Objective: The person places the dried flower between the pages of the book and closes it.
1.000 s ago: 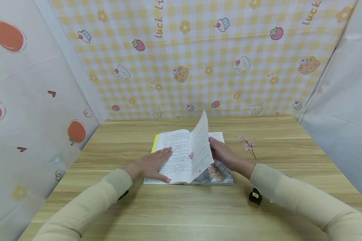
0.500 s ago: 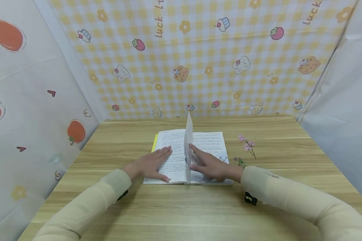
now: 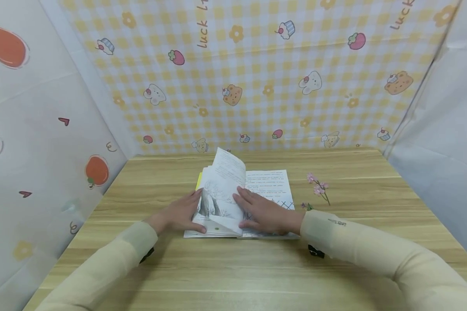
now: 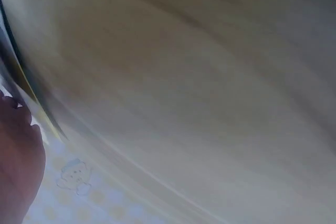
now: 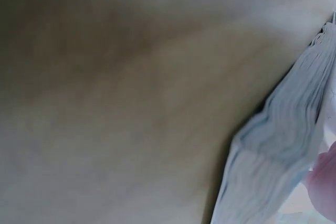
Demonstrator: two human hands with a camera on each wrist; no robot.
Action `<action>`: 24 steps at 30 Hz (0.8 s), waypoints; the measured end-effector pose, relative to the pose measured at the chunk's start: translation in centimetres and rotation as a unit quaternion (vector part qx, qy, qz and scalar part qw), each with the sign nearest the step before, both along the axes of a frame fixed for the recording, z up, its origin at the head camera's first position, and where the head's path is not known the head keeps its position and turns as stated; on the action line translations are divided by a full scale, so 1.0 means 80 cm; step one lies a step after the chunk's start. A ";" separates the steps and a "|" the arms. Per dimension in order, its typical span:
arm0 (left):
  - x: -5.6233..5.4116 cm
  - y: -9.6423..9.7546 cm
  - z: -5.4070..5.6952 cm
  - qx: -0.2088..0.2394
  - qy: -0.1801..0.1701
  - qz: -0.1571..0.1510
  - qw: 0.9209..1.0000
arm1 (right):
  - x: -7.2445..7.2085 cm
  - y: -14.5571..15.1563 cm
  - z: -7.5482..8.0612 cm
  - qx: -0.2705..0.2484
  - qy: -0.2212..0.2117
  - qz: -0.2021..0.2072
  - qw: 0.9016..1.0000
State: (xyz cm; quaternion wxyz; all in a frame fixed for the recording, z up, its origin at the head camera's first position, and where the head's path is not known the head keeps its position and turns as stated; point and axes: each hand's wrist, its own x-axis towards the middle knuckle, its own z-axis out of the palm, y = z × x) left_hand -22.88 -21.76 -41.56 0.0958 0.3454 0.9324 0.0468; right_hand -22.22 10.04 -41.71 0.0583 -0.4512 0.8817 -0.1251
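An open book (image 3: 267, 179) lies on the wooden table, printed text and a drawing on its right-hand side. A leaf (image 3: 229, 183) with a grey tree drawing curves over the left half, its far corner raised. My left hand (image 3: 177, 214) rests at the book's left edge, fingers extended and thumb near the lower corner. My right hand (image 3: 267, 214) lies over the right half, its straight fingertips touching the turned leaf near the spine. In the right wrist view the thick page block (image 5: 273, 140) shows beside part of the right hand (image 5: 323, 184).
A sprig of pink flowers (image 3: 319, 188) lies right of the book. Another small sprig (image 3: 306, 206) is partly covered by the right sleeve. A yellow checked cloth (image 3: 272, 108) hangs behind the table (image 3: 233, 276), with pale walls at both sides.
The leaf has swung from the right, through upright, over to the left, and my right hand has followed it leftward. My left hand has slid left to the book's edge.
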 end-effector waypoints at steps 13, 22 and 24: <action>0.004 -0.032 0.000 0.093 0.011 0.010 0.996 | -0.014 -0.007 0.000 0.053 0.078 0.068 0.993; 0.009 -0.031 0.007 0.126 0.041 -0.005 0.991 | -0.023 -0.009 -0.003 0.086 0.102 0.092 0.987; 0.009 -0.027 0.009 0.131 0.044 -0.016 0.990 | -0.025 -0.011 -0.001 0.096 0.109 0.100 0.984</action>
